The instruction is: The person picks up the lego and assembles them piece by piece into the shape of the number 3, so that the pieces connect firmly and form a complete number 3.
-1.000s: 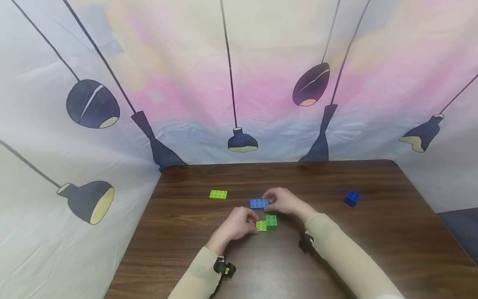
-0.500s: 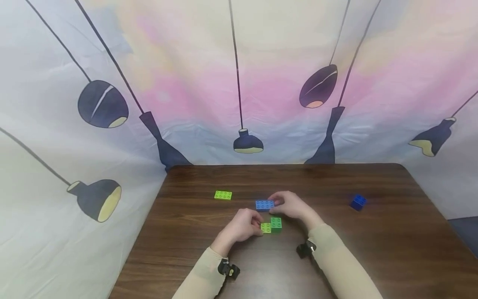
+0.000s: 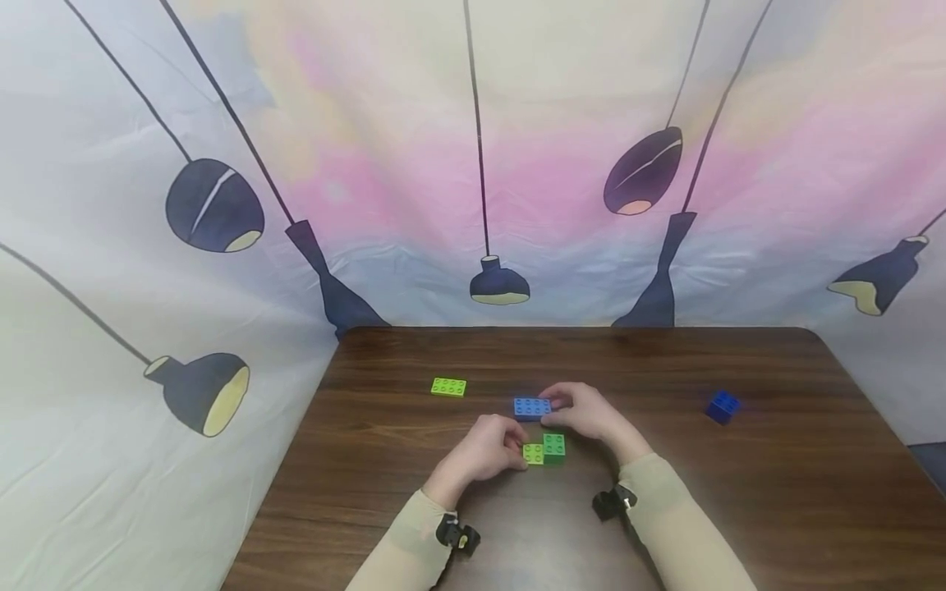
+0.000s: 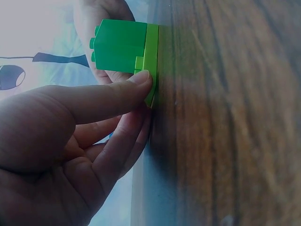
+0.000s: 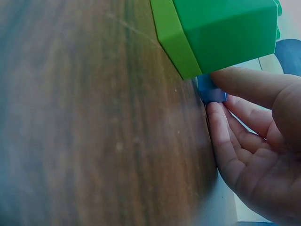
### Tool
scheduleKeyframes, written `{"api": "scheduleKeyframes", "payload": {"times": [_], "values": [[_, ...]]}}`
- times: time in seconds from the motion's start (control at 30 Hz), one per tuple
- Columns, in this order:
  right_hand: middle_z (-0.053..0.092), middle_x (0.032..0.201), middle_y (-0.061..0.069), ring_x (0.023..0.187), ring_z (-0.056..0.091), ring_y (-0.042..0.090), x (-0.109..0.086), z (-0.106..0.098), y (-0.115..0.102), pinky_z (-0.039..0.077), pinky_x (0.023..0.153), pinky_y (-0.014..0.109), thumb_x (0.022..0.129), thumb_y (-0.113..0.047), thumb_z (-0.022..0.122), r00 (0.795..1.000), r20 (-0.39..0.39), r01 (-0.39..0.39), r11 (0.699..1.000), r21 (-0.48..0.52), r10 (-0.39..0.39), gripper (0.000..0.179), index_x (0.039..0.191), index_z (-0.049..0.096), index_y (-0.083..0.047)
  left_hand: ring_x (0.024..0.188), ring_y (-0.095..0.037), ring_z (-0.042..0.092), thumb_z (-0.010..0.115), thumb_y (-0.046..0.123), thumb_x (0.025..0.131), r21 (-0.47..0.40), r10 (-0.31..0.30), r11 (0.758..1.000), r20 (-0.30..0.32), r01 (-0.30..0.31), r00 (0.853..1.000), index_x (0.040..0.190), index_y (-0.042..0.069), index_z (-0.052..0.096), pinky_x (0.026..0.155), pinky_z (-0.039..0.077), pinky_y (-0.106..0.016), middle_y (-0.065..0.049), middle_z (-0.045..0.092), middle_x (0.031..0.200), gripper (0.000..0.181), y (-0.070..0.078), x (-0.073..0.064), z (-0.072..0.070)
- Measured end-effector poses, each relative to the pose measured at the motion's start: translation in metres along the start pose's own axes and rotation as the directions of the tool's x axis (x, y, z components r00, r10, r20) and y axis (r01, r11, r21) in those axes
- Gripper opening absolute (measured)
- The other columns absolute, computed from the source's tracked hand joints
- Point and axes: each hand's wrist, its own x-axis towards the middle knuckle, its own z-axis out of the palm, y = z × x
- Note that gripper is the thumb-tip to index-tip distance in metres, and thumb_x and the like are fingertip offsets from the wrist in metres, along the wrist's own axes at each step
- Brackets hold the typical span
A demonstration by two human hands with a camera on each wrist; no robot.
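Near the middle of the table, my left hand (image 3: 484, 450) pinches the left end of a thin lime building brick (image 3: 532, 454) between thumb and fingers. A taller green brick (image 3: 554, 445) is stacked on that lime piece's right half, its studs facing up; the left wrist view shows the green brick (image 4: 120, 44) from the side. Just behind them lies a long blue brick (image 3: 530, 409). My right hand (image 3: 587, 412) grips its right end, the thumb in front and the fingers behind. In the right wrist view, the stack partly hides the blue brick (image 5: 210, 90).
A second thin lime brick (image 3: 448, 387) lies farther back on the left of the wooden table (image 3: 369, 460). Off to the right sits a dark blue brick (image 3: 723, 406). A cloth printed with lamps (image 3: 500, 283) hangs behind the table's far edge.
The head view has turned slightly, so everything sits farther right and a little lower in it. Both hands keep their holds, and the bricks stay in place relative to each other.
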Motion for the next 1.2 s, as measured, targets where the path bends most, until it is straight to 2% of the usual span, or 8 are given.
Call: {"api": "scheduleKeyframes", "payload": {"times": [1.2], "values": [[0.075,0.114,0.004,0.112,0.069,0.025,-0.0025,0.0004,-0.0017,0.053,0.100,0.054,0.090,-0.023,0.088,1.000,-0.015,0.001,1.000,0.017,-0.001,0.035,0.121,0.076,-0.011,0.071,-0.008,0.064,0.091,0.002,0.082,-0.005,-0.006,1.000,0.002,0.006,1.000,0.104,0.005,0.078,0.066,0.054,-0.028,0.007,0.067,0.078,0.026,-0.0018,0.0010,0.0011]]}}
